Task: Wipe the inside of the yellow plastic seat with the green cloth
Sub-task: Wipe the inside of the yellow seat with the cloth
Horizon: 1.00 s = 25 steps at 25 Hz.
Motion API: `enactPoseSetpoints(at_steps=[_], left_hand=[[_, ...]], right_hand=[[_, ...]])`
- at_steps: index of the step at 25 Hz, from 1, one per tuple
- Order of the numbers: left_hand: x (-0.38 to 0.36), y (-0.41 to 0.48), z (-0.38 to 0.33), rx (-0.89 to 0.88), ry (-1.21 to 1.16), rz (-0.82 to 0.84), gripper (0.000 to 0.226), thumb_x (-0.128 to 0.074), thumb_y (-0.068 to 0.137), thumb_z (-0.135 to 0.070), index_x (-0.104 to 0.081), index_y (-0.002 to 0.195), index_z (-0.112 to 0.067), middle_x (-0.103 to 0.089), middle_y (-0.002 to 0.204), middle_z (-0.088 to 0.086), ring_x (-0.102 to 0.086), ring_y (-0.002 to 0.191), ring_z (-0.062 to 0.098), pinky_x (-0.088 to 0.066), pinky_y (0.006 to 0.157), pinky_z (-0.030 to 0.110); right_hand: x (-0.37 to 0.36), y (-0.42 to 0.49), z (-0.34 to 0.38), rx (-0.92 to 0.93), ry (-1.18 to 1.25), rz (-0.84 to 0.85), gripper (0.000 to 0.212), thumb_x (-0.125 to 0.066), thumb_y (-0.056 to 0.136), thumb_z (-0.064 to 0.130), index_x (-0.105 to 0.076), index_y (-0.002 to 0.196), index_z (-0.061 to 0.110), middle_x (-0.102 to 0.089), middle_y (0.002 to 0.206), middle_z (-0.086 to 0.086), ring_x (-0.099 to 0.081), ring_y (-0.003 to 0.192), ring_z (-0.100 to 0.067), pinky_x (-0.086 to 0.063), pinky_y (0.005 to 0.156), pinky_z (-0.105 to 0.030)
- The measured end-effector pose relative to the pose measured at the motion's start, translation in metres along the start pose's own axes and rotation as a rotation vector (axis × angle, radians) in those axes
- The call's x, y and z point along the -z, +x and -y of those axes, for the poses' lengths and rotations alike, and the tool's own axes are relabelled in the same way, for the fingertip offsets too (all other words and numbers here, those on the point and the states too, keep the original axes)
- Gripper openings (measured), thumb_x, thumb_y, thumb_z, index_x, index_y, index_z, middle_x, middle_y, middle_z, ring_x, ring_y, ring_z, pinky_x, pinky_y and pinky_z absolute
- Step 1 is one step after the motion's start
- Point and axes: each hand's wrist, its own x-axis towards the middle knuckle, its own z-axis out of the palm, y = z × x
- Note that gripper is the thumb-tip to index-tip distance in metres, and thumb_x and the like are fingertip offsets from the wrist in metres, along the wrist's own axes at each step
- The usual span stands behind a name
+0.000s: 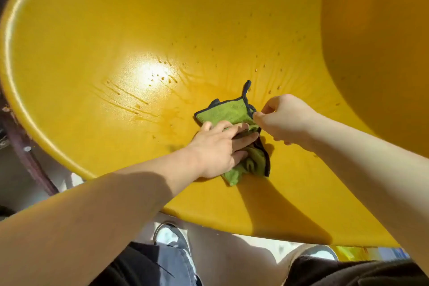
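Note:
A large yellow plastic seat (116,30) fills most of the view, its curved inside dotted with water drops and wet streaks. A green cloth (229,112) with a dark blue edge lies crumpled on the seat's floor near the middle. My left hand (218,146) rests flat on the cloth, fingers spread over its middle. My right hand (283,118) pinches the cloth's dark edge at its upper right corner between thumb and fingers. The lower part of the cloth bunches under and beside my left hand.
The seat's tall back wall (376,53) rises on the right. Its front lip (255,223) runs across the lower view, above my legs and shoes (171,237). A dark reddish metal bar (27,160) stands left of the seat.

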Motion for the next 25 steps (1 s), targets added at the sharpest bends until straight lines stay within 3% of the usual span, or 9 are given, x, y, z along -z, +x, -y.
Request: enactPoseSetpoints(at_steps=[1,4,6,9,12,17,20,22,25], left_hand=[[-0.001,-0.009,0.029,0.135,0.014,0.056,0.057,-0.016,0.104,-0.057,-0.006,0.159,-0.046,-0.005,0.172,-0.009,-0.015,0.151,0.027,-0.023,0.112,0.054],[-0.004,-0.043,0.079,0.504,-0.017,0.117,0.06,-0.017,0.102,-0.062,-0.004,0.159,-0.049,-0.007,0.171,-0.007,-0.012,0.151,0.033,-0.024,0.113,0.06],[-0.004,-0.056,0.059,0.531,-0.115,0.167,0.061,-0.024,0.102,-0.059,-0.011,0.16,-0.045,-0.011,0.168,-0.003,-0.013,0.148,0.037,-0.026,0.112,0.061],[0.001,-0.078,0.0,0.217,-0.196,0.208,0.058,-0.03,0.102,-0.056,-0.027,0.157,-0.04,-0.016,0.164,0.002,-0.017,0.143,0.038,-0.029,0.111,0.06],[0.005,-0.083,0.038,0.093,-0.113,0.178,0.05,-0.031,0.104,-0.056,-0.044,0.149,-0.037,-0.022,0.164,0.002,-0.024,0.141,0.035,-0.029,0.113,0.055],[0.009,-0.094,0.12,0.507,0.085,0.161,0.057,-0.031,0.102,-0.058,-0.021,0.157,-0.048,-0.026,0.16,-0.001,-0.025,0.141,0.033,-0.036,0.107,0.056],[0.012,-0.095,0.096,0.398,-0.191,0.212,0.057,-0.049,0.096,-0.058,-0.044,0.149,-0.039,-0.036,0.15,-0.001,-0.033,0.135,0.031,-0.044,0.104,0.052],[0.016,-0.103,0.097,0.262,-0.372,0.229,0.042,-0.056,0.092,-0.056,-0.067,0.125,-0.031,-0.052,0.134,0.001,-0.047,0.122,0.029,-0.048,0.1,0.048],[0.025,-0.115,0.125,0.299,-0.557,0.048,0.021,-0.057,0.09,-0.025,-0.077,0.093,-0.019,-0.071,0.093,0.008,-0.065,0.087,0.029,-0.058,0.077,0.044]], right_hand=[[-0.003,0.023,-0.016,-0.035,-0.071,-0.082,0.04,-0.059,0.093,0.055,-0.072,0.091,0.018,-0.072,0.077,-0.007,-0.069,0.069,-0.033,-0.059,0.06,-0.045],[-0.117,0.124,-0.082,0.238,-0.118,0.055,0.082,-0.05,0.062,0.099,-0.074,0.103,0.032,-0.064,0.07,0.014,-0.059,0.056,-0.018,-0.054,0.06,-0.044],[-0.097,0.078,-0.038,0.168,-0.079,0.139,0.059,-0.064,0.076,0.08,-0.073,0.098,0.025,-0.063,0.067,0.011,-0.058,0.056,-0.014,-0.052,0.054,-0.029],[-0.031,-0.017,0.043,0.164,-0.066,0.155,0.026,-0.062,0.097,0.042,-0.068,0.099,0.017,-0.06,0.069,0.0,-0.056,0.06,-0.019,-0.043,0.049,-0.026],[-0.035,-0.023,0.056,0.195,-0.097,0.191,0.029,-0.06,0.1,0.04,-0.069,0.108,0.013,-0.064,0.075,-0.004,-0.067,0.067,-0.026,-0.052,0.051,-0.029],[-0.043,-0.015,0.073,0.261,-0.019,0.168,0.03,-0.062,0.1,0.038,-0.07,0.114,0.013,-0.064,0.082,-0.001,-0.066,0.085,-0.028,-0.05,0.06,-0.028],[-0.064,-0.012,0.096,0.339,-0.014,0.188,0.028,-0.066,0.096,0.037,-0.07,0.118,0.019,-0.064,0.109,-0.002,-0.061,0.102,-0.025,-0.05,0.077,-0.031],[-0.077,-0.017,0.111,0.417,-0.03,0.219,0.026,-0.068,0.093,0.033,-0.07,0.117,0.023,-0.066,0.116,-0.002,-0.063,0.107,-0.025,-0.054,0.086,-0.035],[-0.097,-0.023,0.112,0.557,0.036,0.296,0.042,-0.073,0.091,0.025,-0.061,0.131,0.028,-0.062,0.121,0.0,-0.06,0.108,-0.02,-0.05,0.092,-0.033]])
